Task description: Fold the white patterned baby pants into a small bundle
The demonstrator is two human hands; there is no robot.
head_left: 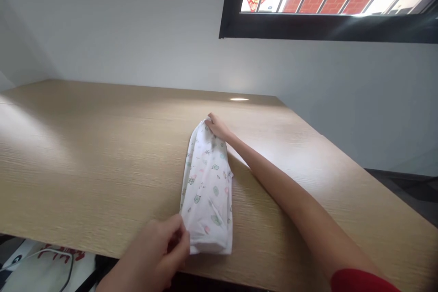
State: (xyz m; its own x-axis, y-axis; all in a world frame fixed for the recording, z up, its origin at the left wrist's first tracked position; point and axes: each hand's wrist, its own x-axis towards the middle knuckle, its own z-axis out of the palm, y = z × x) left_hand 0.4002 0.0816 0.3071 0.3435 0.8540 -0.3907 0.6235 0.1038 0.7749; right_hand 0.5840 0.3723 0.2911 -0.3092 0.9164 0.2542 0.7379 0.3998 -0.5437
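Note:
A small white cloth garment (205, 187), printed with green and pink figures, lies lengthwise in a narrow folded strip on the wooden table. Its exact kind does not show. At the far end, my right hand (215, 125) grips the bunched top of the cloth, raising it a little. My left hand (160, 248) is closed in a pinch at the near left corner, by the bottom edge. Soft creases run down the cloth between both hands, and a small bit of fabric sticks out along its right side.
The light wooden table (102, 155) reaches back to a pale wall (137, 23). A dark-framed, barred window (328, 27) is at the upper right. Below the table's front edge, at lower left, are a white item with red marks (78, 267) and a cable (71, 264).

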